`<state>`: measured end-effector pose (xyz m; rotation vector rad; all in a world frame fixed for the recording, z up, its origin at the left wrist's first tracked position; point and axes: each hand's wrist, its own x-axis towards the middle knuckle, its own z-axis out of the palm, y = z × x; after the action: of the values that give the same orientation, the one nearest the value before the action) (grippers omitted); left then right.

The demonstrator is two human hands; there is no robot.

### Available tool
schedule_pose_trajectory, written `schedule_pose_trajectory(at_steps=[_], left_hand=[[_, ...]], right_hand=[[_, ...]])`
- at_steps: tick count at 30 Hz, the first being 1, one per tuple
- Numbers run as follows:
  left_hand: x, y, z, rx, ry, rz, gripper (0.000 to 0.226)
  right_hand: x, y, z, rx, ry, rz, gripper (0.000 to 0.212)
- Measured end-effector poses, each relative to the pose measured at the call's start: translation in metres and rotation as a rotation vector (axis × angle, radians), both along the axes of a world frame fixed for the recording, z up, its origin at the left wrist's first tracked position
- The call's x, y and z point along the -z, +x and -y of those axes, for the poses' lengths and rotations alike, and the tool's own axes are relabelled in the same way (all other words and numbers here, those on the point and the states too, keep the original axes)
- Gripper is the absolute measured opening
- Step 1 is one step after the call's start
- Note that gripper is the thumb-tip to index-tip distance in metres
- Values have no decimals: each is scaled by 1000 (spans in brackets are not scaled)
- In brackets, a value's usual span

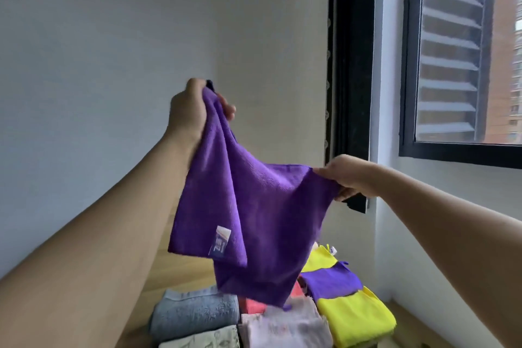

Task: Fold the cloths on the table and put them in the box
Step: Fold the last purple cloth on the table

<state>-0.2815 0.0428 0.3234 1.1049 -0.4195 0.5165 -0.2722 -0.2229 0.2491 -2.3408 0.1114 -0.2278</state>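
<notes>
- head view, nearest the camera: folded cloths on the table (158, 277) — one grey (192, 309), one pale green (203, 340), one pinkish (282, 328), two yellow (356, 316), one purple (332, 281), a red one half hidden.
- above them, held up in the air: purple cloth (248, 206), its top edge slanting down from left to right.
- left hand (189, 110) grips the higher corner; right hand (344, 175) pinches the lower one.
- no box visible.

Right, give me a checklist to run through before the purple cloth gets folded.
1. Left hand has a grip on the purple cloth: ok, it bunches the top corner.
2. Right hand has a grip: ok, it pinches the side edge.
3. Cloth spread flat: not ok, it hangs creased and sagging.
4. Cloth lifted off the folded pile: ok.
5. Bare table space for folding: cannot tell.
6. Box located: cannot tell, none is clearly in view.
</notes>
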Motion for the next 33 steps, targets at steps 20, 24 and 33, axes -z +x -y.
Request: schedule_pose_trajectory(at_steps=[20, 24, 33], left_hand=[[134, -120, 3, -68, 699, 216, 27], [171, -138, -1, -1, 513, 110, 29], [230, -139, 6, -52, 532, 62, 19]], right_hand=[[73, -123, -73, 44, 203, 74, 13], [87, -144, -78, 81, 165, 200, 7], [136, -157, -84, 81, 248, 191, 24]])
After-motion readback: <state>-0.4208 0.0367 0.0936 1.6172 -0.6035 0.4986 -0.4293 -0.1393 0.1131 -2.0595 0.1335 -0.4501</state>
